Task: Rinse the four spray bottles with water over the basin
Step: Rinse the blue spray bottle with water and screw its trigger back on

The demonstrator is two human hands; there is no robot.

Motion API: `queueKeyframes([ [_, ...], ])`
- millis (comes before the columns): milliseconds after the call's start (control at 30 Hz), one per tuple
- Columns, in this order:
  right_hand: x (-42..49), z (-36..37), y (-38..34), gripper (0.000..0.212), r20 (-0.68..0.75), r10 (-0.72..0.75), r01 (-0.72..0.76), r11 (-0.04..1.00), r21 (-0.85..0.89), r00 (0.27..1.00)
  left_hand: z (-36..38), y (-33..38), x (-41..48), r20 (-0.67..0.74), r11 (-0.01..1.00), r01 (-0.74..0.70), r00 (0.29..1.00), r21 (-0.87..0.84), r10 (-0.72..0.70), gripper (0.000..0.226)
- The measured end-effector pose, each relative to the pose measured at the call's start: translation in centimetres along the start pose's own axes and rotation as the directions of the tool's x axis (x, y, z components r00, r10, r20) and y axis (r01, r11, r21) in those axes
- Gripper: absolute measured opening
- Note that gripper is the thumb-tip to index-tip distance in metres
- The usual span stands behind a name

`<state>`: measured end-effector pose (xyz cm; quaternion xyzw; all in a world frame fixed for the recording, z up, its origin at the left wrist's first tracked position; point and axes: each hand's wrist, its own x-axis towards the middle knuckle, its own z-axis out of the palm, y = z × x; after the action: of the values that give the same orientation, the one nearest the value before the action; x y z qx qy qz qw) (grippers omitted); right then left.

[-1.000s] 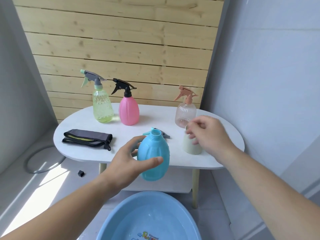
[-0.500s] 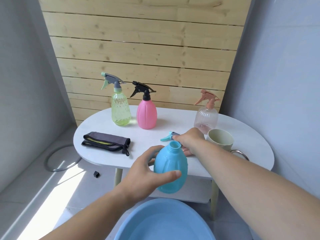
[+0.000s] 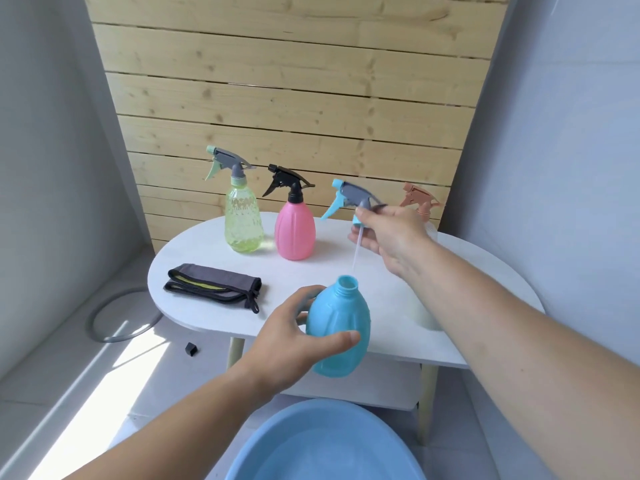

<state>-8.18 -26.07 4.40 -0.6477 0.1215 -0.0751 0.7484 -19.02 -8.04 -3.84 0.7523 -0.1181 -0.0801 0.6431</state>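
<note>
1. The right hand [image 3: 391, 237], low on the worktop [image 3: 207, 251] behind the blue bottle [image 3: 341, 327] a moment ago, now pinches the trigger head [image 3: 349, 195] above that bottle's open neck, with the tube dangling.
2. The left hand [image 3: 287, 337] still grips the blue bottle; the basin [image 3: 329, 427] lies below it.

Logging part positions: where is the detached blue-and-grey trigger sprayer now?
Head view, centre-right: the right hand holds the trigger sprayer above the open blue plastic bottle, right of the pink plastic bottle.

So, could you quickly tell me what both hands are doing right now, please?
Left hand: grips the uncapped blue bottle.
Right hand: holds the blue spray head above the bottle.
</note>
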Motion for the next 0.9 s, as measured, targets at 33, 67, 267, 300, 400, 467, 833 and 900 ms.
queueKeyframes([
  [33, -0.4, -0.3, -1.0, 0.005, 0.023, -0.035, 0.034, 0.999, 0.034, 0.999, 0.1, 0.1, 0.3, -0.009, 1.0, 0.002, 1.0, 0.002, -0.002, 0.061],
  [67, -0.9, -0.6, -2.0, 0.004, 0.038, -0.071, 0.068, 0.996, 0.062, 0.997, 0.3, 0.1, 0.6, -0.022, 1.0, 0.004, 1.0, 0.003, -0.004, 0.061],
  [267, -2.9, -2.1, -7.4, 0.005, 0.088, -0.261, 0.239, 0.949, 0.205, 0.961, 0.9, 0.5, 2.8, -0.055, 1.0, 0.003, 0.998, 0.009, -0.003, 0.056],
  [300, -3.1, -2.3, -7.9, 0.006, 0.1, -0.278, 0.25, 0.942, 0.225, 0.955, 1.0, 0.6, 3.1, -0.064, 1.0, 0.001, 0.998, 0.014, 0.0, 0.056],
  [400, -3.6, -2.3, -8.4, 0.012, 0.128, -0.315, 0.281, 0.932, 0.231, 0.94, 1.3, 0.5, 4.1, -0.103, 1.0, -0.002, 0.995, 0.025, 0.005, 0.062],
  [467, -3.8, -2.2, -7.9, 0.018, 0.146, -0.335, 0.306, 0.933, 0.191, 0.931, 1.3, 0.4, 4.6, -0.118, 1.0, 0.004, 0.993, 0.026, 0.0, 0.066],
  [833, -3.6, -1.7, -4.8, 0.01, 0.125, -0.349, 0.33, 0.932, 0.148, 0.929, 1.7, -0.8, 5.7, -0.121, 0.999, 0.019, 0.993, 0.034, -0.015, 0.064],
  [900, -3.6, -1.6, -4.0, 0.008, 0.13, -0.326, 0.308, 0.941, 0.141, 0.936, 1.8, -0.9, 5.8, -0.114, 0.999, 0.017, 0.993, 0.039, -0.012, 0.059],
])
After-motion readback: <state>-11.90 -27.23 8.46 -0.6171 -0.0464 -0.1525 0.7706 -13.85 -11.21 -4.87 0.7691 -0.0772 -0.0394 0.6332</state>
